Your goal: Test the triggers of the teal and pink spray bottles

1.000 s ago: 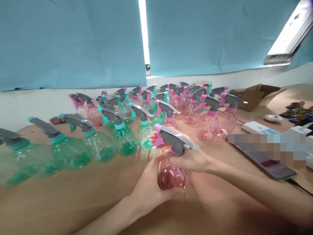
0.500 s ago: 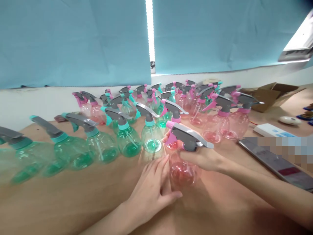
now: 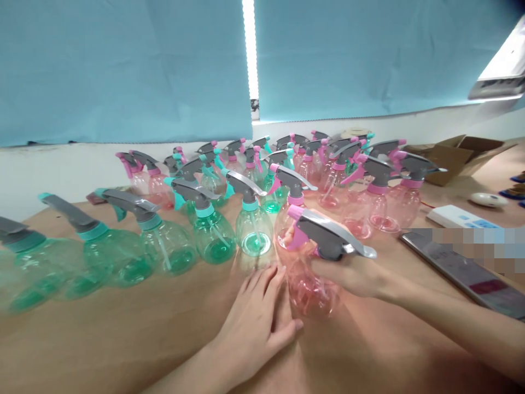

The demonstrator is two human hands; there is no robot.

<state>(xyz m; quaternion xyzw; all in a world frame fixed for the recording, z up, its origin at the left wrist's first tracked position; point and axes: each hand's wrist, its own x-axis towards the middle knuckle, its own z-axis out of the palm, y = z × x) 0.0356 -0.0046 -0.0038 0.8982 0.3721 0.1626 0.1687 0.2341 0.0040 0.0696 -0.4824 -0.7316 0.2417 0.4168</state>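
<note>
My right hand is wrapped round the neck of a pink spray bottle with a grey head and pink nozzle. The bottle's head tilts, its lever pointing right, and my fingers partly hide the collar. My left hand lies flat on the wooden table, fingers stretched out, just left of that bottle and holding nothing. Beyond my left fingertips stands a clear green spray bottle, with another green spray bottle to its left. A pink spray bottle is right behind the held one.
Several more green bottles line the left, and pink ones crowd the back right. A phone, a white power strip, a white mouse and an open cardboard box lie to the right. Blue curtains hang behind.
The held pink spray bottle has shifted slightly right and toward me, its head tilting further, with my right hand on it. My left hand stays almost in place on the table.
</note>
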